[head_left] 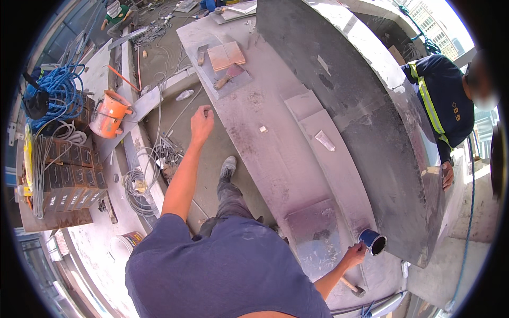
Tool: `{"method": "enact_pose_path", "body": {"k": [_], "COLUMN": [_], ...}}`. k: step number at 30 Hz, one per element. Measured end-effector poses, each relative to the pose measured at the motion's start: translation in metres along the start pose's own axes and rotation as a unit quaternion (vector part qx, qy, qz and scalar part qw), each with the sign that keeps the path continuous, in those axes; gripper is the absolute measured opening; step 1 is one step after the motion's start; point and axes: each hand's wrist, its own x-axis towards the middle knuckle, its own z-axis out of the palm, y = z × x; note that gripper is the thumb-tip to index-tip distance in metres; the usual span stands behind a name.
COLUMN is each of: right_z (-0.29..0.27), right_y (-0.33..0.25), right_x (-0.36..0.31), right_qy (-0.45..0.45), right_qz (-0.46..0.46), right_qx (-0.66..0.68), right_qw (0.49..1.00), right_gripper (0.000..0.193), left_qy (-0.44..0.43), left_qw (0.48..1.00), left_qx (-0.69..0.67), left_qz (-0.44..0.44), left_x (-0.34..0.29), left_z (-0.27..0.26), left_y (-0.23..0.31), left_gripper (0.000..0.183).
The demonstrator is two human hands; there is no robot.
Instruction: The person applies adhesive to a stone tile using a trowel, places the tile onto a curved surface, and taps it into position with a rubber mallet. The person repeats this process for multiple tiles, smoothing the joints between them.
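My right hand (pixel 354 255) grips the near side of a blue can (pixel 373 242), tilted so its dark mouth faces right. The can is at the right end of the long grey slab (pixel 275 175). Close to that hand lies a hammer (pixel 352 286) with a wooden handle. My left hand (pixel 202 123) is raised over the floor left of the slab. Its fingers are curled, and nothing shows in them. A wide scraper (pixel 231 74) and tan tiles (pixel 226 56) lie on a board beyond it. A white tube (pixel 324 141) rests on a narrow strip along the slab.
A tall dark curved panel (pixel 350 116) rises along the slab's right. Behind it is a co-worker (pixel 440 100) in a reflective vest, one hand at its edge. To the left stand an orange bucket (pixel 110 114), blue rope (pixel 55 93) and stacked dark blocks (pixel 74 175). Cables (pixel 140 185) litter the floor.
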Motion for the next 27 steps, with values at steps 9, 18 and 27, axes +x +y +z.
{"method": "enact_pose_path", "body": {"k": [9, 18, 27], "right_z": [0.192, 0.277, 0.242], "right_y": [-0.384, -0.491, -0.504], "right_x": [-0.189, -0.212, -0.179], "right_qy": [-0.479, -0.528, -0.409], "right_qz": [-0.130, -0.306, -0.044], "right_qx": [0.175, 0.116, 0.369], "right_qw": [0.851, 0.784, 0.833], "right_gripper": [0.023, 0.025, 0.060], "left_qy": [0.023, -0.074, -0.452], "left_qw": [0.989, 0.992, 0.856], "left_qx": [0.136, 0.100, -0.239], "left_qz": [-0.048, 0.008, 0.074], "left_x": [0.369, 0.452, 0.081], "left_z": [0.078, 0.076, 0.088], "left_y": [-0.119, -0.205, 0.055], "left_gripper": [0.056, 0.056, 0.044]}}
